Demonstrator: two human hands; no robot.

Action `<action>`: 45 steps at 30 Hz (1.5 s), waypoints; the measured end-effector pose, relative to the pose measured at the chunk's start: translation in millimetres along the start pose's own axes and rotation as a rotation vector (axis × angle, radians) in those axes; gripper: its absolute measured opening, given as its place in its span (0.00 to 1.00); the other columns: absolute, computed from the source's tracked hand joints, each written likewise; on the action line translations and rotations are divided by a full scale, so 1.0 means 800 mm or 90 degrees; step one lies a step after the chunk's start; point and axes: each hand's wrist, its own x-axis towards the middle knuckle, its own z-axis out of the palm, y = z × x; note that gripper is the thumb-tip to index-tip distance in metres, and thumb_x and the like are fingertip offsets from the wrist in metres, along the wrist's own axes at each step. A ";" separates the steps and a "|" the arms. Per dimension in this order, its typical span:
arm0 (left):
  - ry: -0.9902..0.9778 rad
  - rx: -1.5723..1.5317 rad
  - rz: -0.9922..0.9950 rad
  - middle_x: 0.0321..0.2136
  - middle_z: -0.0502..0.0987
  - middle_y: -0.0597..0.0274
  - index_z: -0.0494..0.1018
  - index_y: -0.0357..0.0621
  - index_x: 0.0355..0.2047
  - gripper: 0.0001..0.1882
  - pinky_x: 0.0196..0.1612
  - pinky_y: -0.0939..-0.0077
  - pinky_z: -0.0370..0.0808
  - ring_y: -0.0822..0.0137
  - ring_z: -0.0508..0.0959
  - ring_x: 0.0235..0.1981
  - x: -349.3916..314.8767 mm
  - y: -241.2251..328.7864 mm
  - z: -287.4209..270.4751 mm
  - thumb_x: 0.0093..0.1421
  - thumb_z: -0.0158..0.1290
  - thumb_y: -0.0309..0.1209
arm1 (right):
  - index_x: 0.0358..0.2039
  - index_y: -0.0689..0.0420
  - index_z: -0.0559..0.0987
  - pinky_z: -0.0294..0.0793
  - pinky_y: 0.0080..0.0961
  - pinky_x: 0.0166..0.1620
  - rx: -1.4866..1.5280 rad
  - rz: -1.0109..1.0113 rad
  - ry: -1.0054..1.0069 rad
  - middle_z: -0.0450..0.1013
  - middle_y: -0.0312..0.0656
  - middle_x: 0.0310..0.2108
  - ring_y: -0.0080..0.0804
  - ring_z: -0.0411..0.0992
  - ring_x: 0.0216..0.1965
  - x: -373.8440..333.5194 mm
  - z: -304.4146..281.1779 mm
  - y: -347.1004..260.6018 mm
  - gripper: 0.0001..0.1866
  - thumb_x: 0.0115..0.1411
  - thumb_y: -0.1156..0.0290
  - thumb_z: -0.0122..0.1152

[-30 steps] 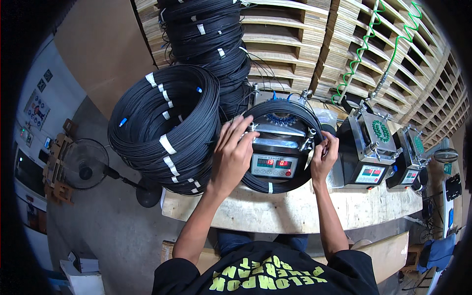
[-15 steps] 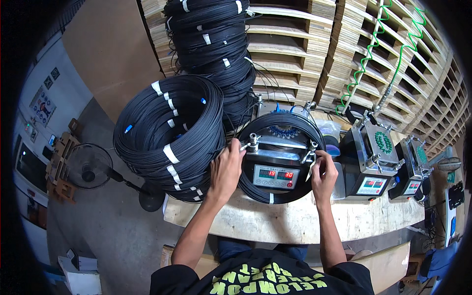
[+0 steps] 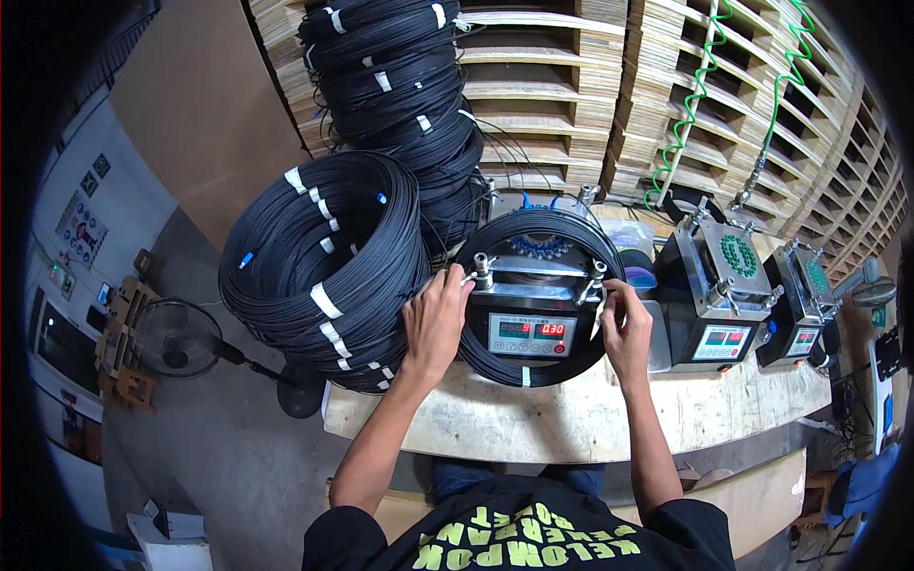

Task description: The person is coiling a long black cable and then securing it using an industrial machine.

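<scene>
My left hand [image 3: 435, 324] is closed at the left front clamp [image 3: 483, 271] of a metal polishing machine [image 3: 533, 297], thumb and fingertips pinching its small pale lever. At the opposite front clamp [image 3: 591, 282] is my right hand [image 3: 626, 328], its fingers bent together. A pale, narrow strip shows beside those fingers; what they grip is partly hidden. A coil of black cable [image 3: 495, 373] rings the machine, passing in front below its lit display panel [image 3: 531, 335]. Blue connectors [image 3: 540, 246] sit in a ring on the machine's top plate.
Left of the machine stands a large coil of black cable [image 3: 328, 276] with white tape bands, and more coils [image 3: 381, 86] are stacked behind. Two similar machines [image 3: 714, 295] with green connector rings stand right on the wooden table [image 3: 476, 423]. Wooden pallets [image 3: 543, 86] rise behind; a fan [image 3: 181, 338] is at far left.
The digits on the machine's display have changed. Both hands stay at the front clamps, with only slight finger movement. The whole view has shifted a little.
</scene>
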 end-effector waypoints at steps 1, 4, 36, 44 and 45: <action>-0.010 0.002 -0.004 0.32 0.80 0.47 0.68 0.39 0.37 0.13 0.29 0.52 0.74 0.43 0.80 0.31 0.000 0.002 -0.002 0.70 0.47 0.38 | 0.45 0.63 0.75 0.71 0.26 0.29 -0.003 0.001 0.004 0.72 0.45 0.26 0.30 0.71 0.25 0.000 -0.002 0.000 0.15 0.57 0.85 0.54; -0.048 0.021 -0.031 0.31 0.80 0.46 0.68 0.39 0.37 0.14 0.29 0.51 0.75 0.43 0.81 0.31 0.004 0.015 -0.010 0.71 0.46 0.40 | 0.45 0.63 0.75 0.70 0.26 0.29 -0.045 -0.013 0.000 0.72 0.46 0.27 0.29 0.71 0.24 -0.002 -0.005 0.003 0.15 0.57 0.85 0.55; -0.008 -0.067 -0.041 0.32 0.78 0.38 0.63 0.37 0.43 0.09 0.30 0.49 0.74 0.38 0.79 0.33 -0.021 0.000 0.023 0.73 0.39 0.32 | 0.42 0.61 0.69 0.69 0.43 0.32 -0.187 0.166 -0.066 0.73 0.56 0.29 0.48 0.73 0.27 0.013 -0.028 -0.029 0.18 0.59 0.68 0.68; 0.004 -0.144 -0.075 0.33 0.78 0.37 0.65 0.36 0.43 0.10 0.31 0.48 0.73 0.37 0.79 0.34 -0.016 0.002 0.031 0.73 0.39 0.32 | 0.40 0.63 0.72 0.70 0.40 0.30 -0.110 0.106 -0.047 0.75 0.55 0.27 0.53 0.75 0.28 0.009 -0.024 0.003 0.11 0.62 0.73 0.63; -0.007 -0.157 -0.087 0.33 0.78 0.35 0.65 0.35 0.43 0.12 0.32 0.49 0.72 0.36 0.79 0.34 -0.017 0.000 0.030 0.74 0.39 0.33 | 0.40 0.62 0.72 0.70 0.40 0.29 -0.141 0.167 -0.069 0.75 0.55 0.26 0.53 0.75 0.27 0.010 -0.024 -0.008 0.10 0.63 0.73 0.62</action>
